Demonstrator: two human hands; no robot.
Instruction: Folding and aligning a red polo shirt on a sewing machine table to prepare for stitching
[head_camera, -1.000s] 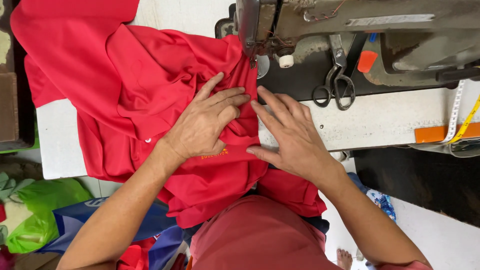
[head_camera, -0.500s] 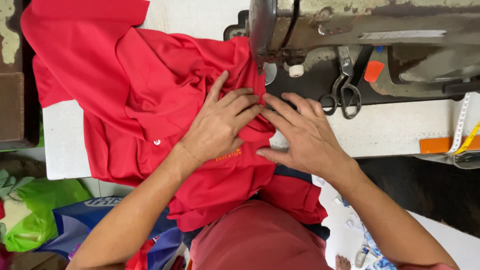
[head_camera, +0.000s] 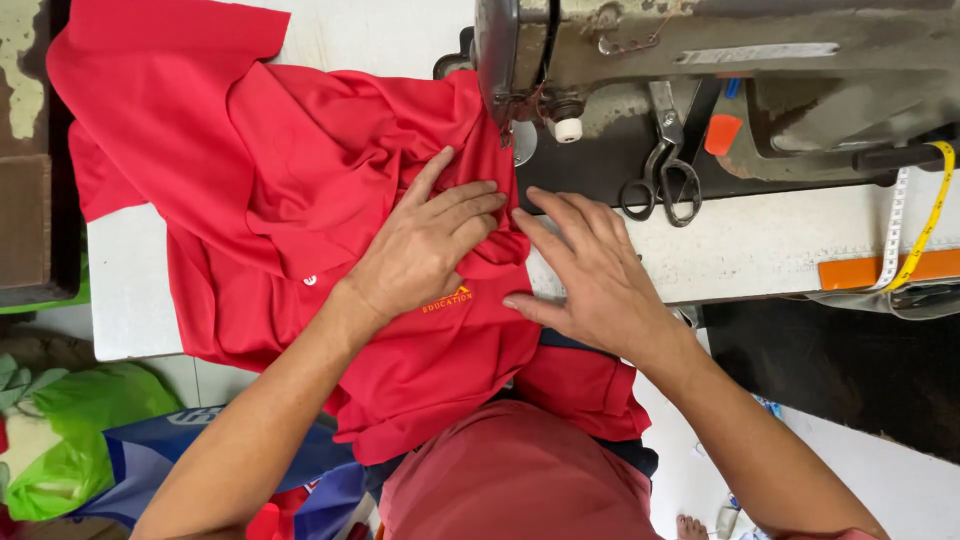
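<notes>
Red shirt (head_camera: 300, 210) edge pinned under left hand (head_camera: 425, 250), right hand (head_camera: 590, 270) beside.

A white sewing table (head_camera: 760, 245) carries a red garment (head_camera: 300, 190), scissors (head_camera: 665, 180) and, seemingly, a draped measuring tape (head_camera: 915, 235).

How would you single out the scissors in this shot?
Start at the grey sewing machine across the top of the table. Just below its arm, right of the needle and of the right hand, lie the scissors, loops toward the person. They are dark metal, beside an orange tab, unlike the yellow measuring tape further right.
</notes>
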